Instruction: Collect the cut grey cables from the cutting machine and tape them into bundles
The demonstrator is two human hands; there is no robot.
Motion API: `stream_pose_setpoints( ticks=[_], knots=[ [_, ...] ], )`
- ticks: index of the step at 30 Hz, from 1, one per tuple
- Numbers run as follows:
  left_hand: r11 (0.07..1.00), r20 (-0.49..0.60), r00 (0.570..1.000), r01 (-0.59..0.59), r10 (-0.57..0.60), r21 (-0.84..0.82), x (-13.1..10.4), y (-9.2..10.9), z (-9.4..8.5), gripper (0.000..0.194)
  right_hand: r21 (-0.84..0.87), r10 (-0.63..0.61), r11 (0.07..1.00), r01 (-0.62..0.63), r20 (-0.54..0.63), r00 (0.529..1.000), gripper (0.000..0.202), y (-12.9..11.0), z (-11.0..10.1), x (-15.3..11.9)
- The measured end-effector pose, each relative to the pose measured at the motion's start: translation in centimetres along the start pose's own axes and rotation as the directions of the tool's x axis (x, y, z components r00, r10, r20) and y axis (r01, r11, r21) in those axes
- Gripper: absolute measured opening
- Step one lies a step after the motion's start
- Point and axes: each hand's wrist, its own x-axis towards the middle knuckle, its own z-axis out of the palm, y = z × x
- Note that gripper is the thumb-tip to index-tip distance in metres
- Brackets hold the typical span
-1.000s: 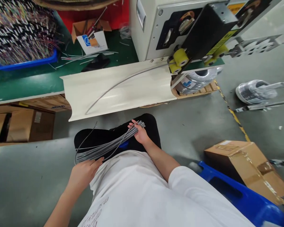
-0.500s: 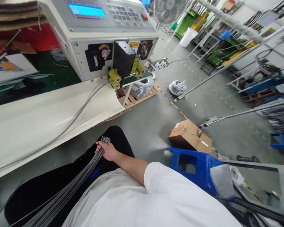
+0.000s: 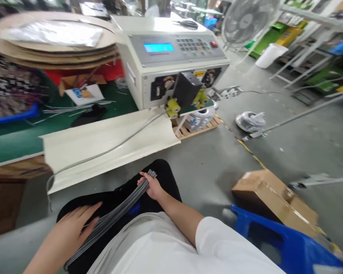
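A bundle of grey cables [image 3: 118, 211] lies slanting across my lap. Near its upper end my right hand [image 3: 151, 186] is wrapped round it, with the cut ends sticking out past the fingers. My left hand [image 3: 74, 228] is open beside the lower part of the bundle, fingers stretched out; whether it touches the cables I cannot tell. A single grey cable [image 3: 111, 149] runs from the yellow rollers [image 3: 173, 108] of the cable-cutting machine [image 3: 177, 53] down a cream chute [image 3: 103, 137], and its free end hangs over the chute's left edge.
A green bench [image 3: 14, 142] stands at the left with stacked cardboard discs [image 3: 60, 49]. Cable coils [image 3: 200, 118] rest on a pallet under the machine. At the right are a cardboard box [image 3: 274, 198], a blue stool [image 3: 282, 236] and another coil [image 3: 250, 121] on the floor.
My left hand has come into view at the lower left, beside the bundle. The view has swung left, showing more of the bench. My right hand still grips the cables.
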Motion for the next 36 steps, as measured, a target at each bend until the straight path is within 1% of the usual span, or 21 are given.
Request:
stream_pose_setpoints(
  ticks=[1,2,3,5,6,7,9,10,12,14,16,19,22,23,25,26,28,30,32,34,36],
  knots=[
    [0.998,-0.014,0.998,-0.056,0.056,-0.005,1.4,0.3,-0.8,0.036,-0.004,0.0,1.0,0.0,0.001,1.0,0.034,0.0,0.1,0.0],
    [0.995,-0.066,0.993,-0.099,0.099,-0.002,3.0,0.6,-1.7,0.037,-0.008,0.004,1.0,-0.004,-0.001,1.0,0.033,0.0,0.2,0.1],
    [0.993,-0.148,0.982,-0.121,0.121,0.011,4.7,0.9,-2.7,0.037,-0.011,0.008,1.0,-0.008,-0.007,1.0,0.032,0.1,0.3,0.1],
    [0.995,-0.318,0.944,-0.07,0.088,0.068,8.1,1.6,-4.5,0.036,-0.02,0.007,1.0,-0.008,-0.025,1.0,0.032,0.0,0.4,0.0],
    [0.995,-0.374,0.926,-0.023,0.059,0.099,9.6,1.9,-5.0,0.039,-0.026,0.006,1.0,-0.006,-0.033,0.999,0.032,0.0,0.5,-0.1],
    [0.991,-0.402,0.915,0.024,0.031,0.13,10.8,2.1,-5.3,0.044,-0.031,0.004,1.0,-0.005,-0.036,0.999,0.032,0.0,0.5,-0.2],
    [0.982,-0.39,0.921,0.065,0.011,0.179,12.4,2.4,-5.2,0.055,-0.041,0.004,0.999,-0.005,-0.031,1.0,0.034,-0.1,0.4,-0.3],
    [0.979,-0.377,0.926,0.063,0.015,0.195,12.7,2.4,-4.8,0.057,-0.042,0.004,0.999,-0.005,-0.024,1.0,0.035,-0.1,0.4,-0.3],
    [0.977,-0.366,0.93,0.046,0.034,0.207,12.6,2.0,-4.0,0.054,-0.042,0.003,0.999,-0.003,-0.002,1.0,0.038,-0.2,0.3,-0.3],
    [0.978,-0.364,0.93,0.031,0.047,0.205,11.5,0.9,-3.5,0.044,-0.045,0.006,0.999,-0.005,0.018,1.0,0.042,-0.3,0.2,-0.3],
    [0.98,-0.374,0.927,0.043,0.033,0.192,9.8,-0.8,-3.4,0.034,-0.05,0.009,0.999,-0.007,0.03,1.0,0.044,-0.4,0.1,-0.4],
    [0.987,-0.397,0.918,0.046,0.019,0.153,6.6,-3.4,-4.2,0.02,-0.045,0.012,0.999,-0.01,0.051,0.999,0.042,-0.5,0.0,-0.4],
    [0.993,-0.44,0.898,0.036,0.016,0.112,2.8,-4.8,-5.5,0.016,-0.047,0.031,0.999,-0.028,0.06,0.998,0.037,-0.5,-0.2,-0.4],
    [0.993,-0.433,0.901,0.043,0.007,0.106,1.4,-4.9,-5.9,0.018,-0.056,0.035,0.998,-0.032,0.054,0.998,0.036,-0.5,-0.2,-0.3],
    [0.992,-0.369,0.929,0.061,-0.016,0.112,-1.3,-4.6,-6.4,0.026,-0.078,0.035,0.996,-0.032,0.036,0.999,0.035,-0.5,-0.3,-0.3],
    [0.991,-0.319,0.948,0.054,-0.012,0.121,-2.5,-4.3,-6.5,0.03,-0.085,0.032,0.996,-0.03,0.024,0.999,0.035,-0.5,-0.3,-0.2],
    [0.99,-0.238,0.971,0.001,0.033,0.143,-4.6,-3.5,-6.3,0.035,-0.083,0.029,0.996,-0.029,0.002,1.0,0.033,-0.4,-0.3,-0.1],
    [0.983,-0.187,0.975,-0.087,0.117,0.159,-6.3,-2.7,-5.6,0.035,-0.066,0.032,0.997,-0.032,0.001,0.999,0.031,-0.2,-0.3,0.0],
    [0.974,-0.153,0.973,-0.145,0.172,0.172,-7.5,-2.1,-4.6,0.033,-0.049,0.036,0.998,-0.035,0.026,0.999,0.031,0.0,-0.3,0.1],
    [0.97,-0.131,0.976,-0.147,0.174,0.193,-8.5,-1.6,-3.4,0.031,-0.038,0.037,0.999,-0.035,0.055,0.998,0.031,0.1,-0.3,0.1],
    [0.971,-0.093,0.987,-0.112,0.134,0.211,-9.3,-1.3,-2.1,0.029,-0.034,0.029,0.999,-0.027,0.076,0.997,0.031,0.1,-0.3,0.1]
  ],
)
